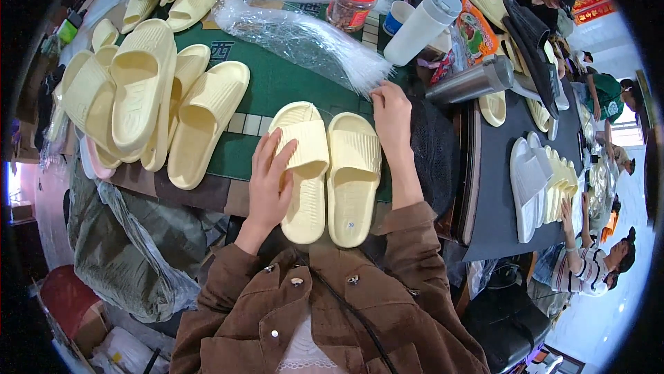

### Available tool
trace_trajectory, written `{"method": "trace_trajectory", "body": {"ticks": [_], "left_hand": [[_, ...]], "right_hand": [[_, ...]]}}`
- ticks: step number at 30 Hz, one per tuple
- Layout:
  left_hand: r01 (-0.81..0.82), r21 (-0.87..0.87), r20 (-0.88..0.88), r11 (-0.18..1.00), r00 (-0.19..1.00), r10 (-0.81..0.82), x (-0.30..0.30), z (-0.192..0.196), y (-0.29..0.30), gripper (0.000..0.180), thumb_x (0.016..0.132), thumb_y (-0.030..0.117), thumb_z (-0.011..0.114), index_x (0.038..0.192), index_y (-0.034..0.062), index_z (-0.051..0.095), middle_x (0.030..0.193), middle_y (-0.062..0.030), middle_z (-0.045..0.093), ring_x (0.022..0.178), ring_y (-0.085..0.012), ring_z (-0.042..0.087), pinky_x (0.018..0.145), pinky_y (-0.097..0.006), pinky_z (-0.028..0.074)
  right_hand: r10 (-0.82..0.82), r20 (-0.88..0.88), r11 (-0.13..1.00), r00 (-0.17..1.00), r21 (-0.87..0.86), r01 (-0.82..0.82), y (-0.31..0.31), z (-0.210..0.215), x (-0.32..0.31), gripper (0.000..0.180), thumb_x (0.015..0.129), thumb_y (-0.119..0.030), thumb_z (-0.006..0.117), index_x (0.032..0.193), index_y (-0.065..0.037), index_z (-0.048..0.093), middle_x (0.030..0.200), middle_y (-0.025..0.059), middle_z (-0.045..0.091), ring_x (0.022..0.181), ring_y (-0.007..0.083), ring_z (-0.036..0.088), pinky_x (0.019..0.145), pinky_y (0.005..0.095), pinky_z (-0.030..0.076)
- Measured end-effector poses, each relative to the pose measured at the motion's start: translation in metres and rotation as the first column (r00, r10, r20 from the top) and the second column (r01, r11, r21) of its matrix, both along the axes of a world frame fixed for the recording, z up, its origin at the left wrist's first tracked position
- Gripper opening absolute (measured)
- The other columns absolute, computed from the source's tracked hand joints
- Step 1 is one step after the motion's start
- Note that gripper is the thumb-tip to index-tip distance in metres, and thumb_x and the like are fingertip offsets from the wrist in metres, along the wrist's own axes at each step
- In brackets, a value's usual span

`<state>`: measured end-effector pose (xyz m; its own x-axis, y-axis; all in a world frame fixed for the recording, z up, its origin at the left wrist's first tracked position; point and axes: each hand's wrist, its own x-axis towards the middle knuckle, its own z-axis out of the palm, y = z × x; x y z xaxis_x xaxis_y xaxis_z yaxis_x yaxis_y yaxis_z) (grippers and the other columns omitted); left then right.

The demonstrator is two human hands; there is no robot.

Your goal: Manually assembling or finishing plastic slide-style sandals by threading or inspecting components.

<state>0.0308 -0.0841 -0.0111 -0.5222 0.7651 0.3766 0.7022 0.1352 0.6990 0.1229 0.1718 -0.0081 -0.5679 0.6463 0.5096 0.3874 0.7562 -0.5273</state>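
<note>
Two pale yellow slide slippers lie side by side at the table's near edge, toes pointing away from me. My left hand [272,177] grips the left slipper [304,194], its fingers over the ribbed strap and its thumb along the inner side. The right slipper [353,187] lies untouched, with a small sticker on its heel. Beyond it, my right hand [393,115] pinches at the loose ends of a bundle of thin clear plastic strands [325,56]. How many strands are between those fingertips I cannot tell. A clear bag wraps part of the bundle.
Several yellow slippers [145,83] are piled at left on the green mat [266,83]. A red-lidded jar [348,4], a white tumbler [423,26] and a steel flask [477,78] stand at far right. More slippers [539,173] line a dark table, where other people work.
</note>
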Motion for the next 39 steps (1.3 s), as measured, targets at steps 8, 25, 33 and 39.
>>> {"method": "trace_trajectory", "body": {"ticks": [8,25,33,39], "left_hand": [[0.002,-0.003,-0.018,1.0,1.0,-0.003,-0.001,-0.001,-0.002,0.057,0.078,-0.006,0.053,0.132,0.0115,0.048,0.145,-0.0131,0.035,0.133,-0.0386,0.03,0.107,-0.045,0.031],[0.283,0.25,-0.043,0.926,0.959,-0.281,0.034,0.046,-0.003,0.044,0.07,-0.008,0.067,0.113,0.0,0.061,0.108,-0.0125,0.063,0.088,-0.0286,0.062,0.073,-0.033,0.05],[0.195,0.175,-0.16,0.965,0.973,-0.167,0.015,0.046,-0.01,0.028,0.072,-0.008,0.062,0.098,0.0013,0.065,0.097,-0.0098,0.065,0.077,-0.0275,0.061,0.065,-0.033,0.049],[0.066,0.092,-0.229,0.993,0.972,-0.044,0.004,0.044,-0.023,0.029,0.069,-0.006,0.063,0.097,0.0016,0.066,0.099,-0.01,0.065,0.083,-0.0284,0.061,0.07,-0.035,0.05]], "right_hand": [[-0.082,-0.317,0.967,0.945,-0.254,-0.002,-0.024,0.05,0.021,0.008,0.084,0.002,0.062,0.091,0.001,0.064,0.1,0.0107,0.064,0.076,0.0141,0.06,0.066,0.0223,0.047],[0.408,-0.391,0.727,0.825,-0.408,-0.553,-0.151,0.087,0.079,0.018,0.077,0.008,0.063,0.093,0.0,0.068,0.096,0.0131,0.068,0.089,0.0235,0.066,0.075,0.0298,0.052],[0.039,-0.698,0.589,0.715,-0.562,-0.58,-0.133,0.091,0.133,0.014,0.093,-0.002,0.05,0.091,0.001,0.063,0.088,0.0174,0.066,0.069,0.017,0.062,0.059,0.0265,0.052],[-0.22,-0.817,0.648,0.533,-0.531,-0.545,-0.112,0.087,0.159,0.004,0.093,-0.008,0.051,0.094,-0.004,0.051,0.075,0.0086,0.053,0.055,0.0124,0.049,0.042,0.0198,0.038]]}}
